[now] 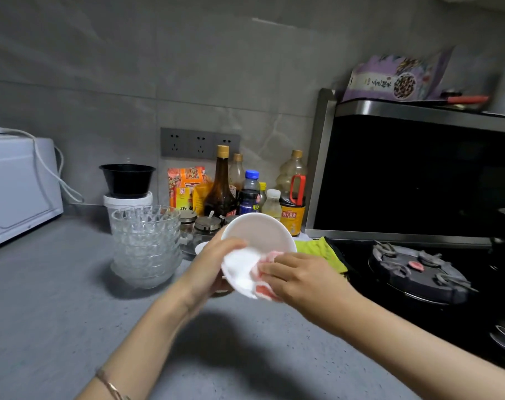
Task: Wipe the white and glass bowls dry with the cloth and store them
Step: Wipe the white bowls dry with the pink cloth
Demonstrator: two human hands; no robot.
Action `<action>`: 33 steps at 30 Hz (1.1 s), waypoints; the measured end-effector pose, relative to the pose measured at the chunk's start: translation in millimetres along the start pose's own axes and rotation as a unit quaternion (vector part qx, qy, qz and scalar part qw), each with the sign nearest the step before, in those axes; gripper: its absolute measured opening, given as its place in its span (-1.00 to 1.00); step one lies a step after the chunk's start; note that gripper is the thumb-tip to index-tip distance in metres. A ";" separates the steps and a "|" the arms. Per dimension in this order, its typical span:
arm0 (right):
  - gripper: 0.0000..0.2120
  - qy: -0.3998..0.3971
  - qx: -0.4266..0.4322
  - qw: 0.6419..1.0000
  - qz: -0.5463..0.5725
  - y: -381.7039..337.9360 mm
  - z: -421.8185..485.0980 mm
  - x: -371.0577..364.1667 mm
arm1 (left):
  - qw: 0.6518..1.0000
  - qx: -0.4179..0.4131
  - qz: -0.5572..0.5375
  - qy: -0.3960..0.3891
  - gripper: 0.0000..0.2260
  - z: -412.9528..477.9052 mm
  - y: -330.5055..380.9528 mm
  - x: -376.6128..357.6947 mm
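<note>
Your left hand [213, 264] grips the white bowl [260, 232] by its rim, thumb curled over the edge, holding it tilted above the counter [58, 298], just right of the stack of glass bowls [146, 243]. Your right hand [300, 275] pinches the cloth [245, 269] against the bowl's inside.

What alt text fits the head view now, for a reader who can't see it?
The left hand holds a tilted white bowl over a grey counter while the right hand presses a white and pink cloth to its rim. A stack of glass bowls stands left of it, sauce bottles behind, a gas stove to the right.
</note>
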State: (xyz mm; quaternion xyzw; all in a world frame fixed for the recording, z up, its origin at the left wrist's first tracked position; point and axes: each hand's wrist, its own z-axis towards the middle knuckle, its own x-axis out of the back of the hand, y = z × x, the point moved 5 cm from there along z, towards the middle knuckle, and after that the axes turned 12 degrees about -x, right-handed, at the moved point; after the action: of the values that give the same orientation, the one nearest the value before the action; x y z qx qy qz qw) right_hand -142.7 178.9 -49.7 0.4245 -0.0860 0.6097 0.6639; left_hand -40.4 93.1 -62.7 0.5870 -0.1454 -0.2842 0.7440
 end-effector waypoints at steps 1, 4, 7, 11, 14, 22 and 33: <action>-0.81 0.007 -0.040 0.999 0.026 -4.1 2.8 -1.1 | 0.999 -0.034 -0.026 0.009 -0.75 -0.5 -4.2 -6.0; -0.73 0.025 -0.163 0.983 0.080 -15.2 9.3 0.5 | 0.989 -0.110 -0.049 0.084 -0.65 -6.0 -15.2 -16.7; -0.87 0.004 -0.103 0.984 0.142 -18.7 1.2 -5.6 | 0.987 -0.079 -0.054 0.130 -0.78 -3.7 -20.8 -5.7; -0.65 -0.056 0.054 0.997 0.016 9.8 -10.0 -0.7 | 0.999 0.013 0.029 0.025 -0.83 0.6 -12.3 7.8; -0.83 -0.054 0.054 0.997 -0.032 20.2 -6.1 3.0 | 0.999 0.047 -0.001 -0.012 -0.72 0.8 -12.7 6.6; -0.88 -0.013 -0.214 0.964 0.160 -13.9 4.0 -5.6 | 0.976 -0.126 -0.063 0.168 -0.71 -8.0 -19.5 -18.4; -0.60 -0.106 0.011 0.994 0.038 7.6 -8.6 2.0 | 0.999 0.018 0.038 0.017 -0.79 -1.6 -11.9 4.7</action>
State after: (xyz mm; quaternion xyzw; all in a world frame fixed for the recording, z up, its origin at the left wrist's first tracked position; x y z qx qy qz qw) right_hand -152.4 185.4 -50.4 0.4901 -0.1656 0.5873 0.6225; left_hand -38.7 89.9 -75.0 0.5988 -0.1602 -0.2433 0.7460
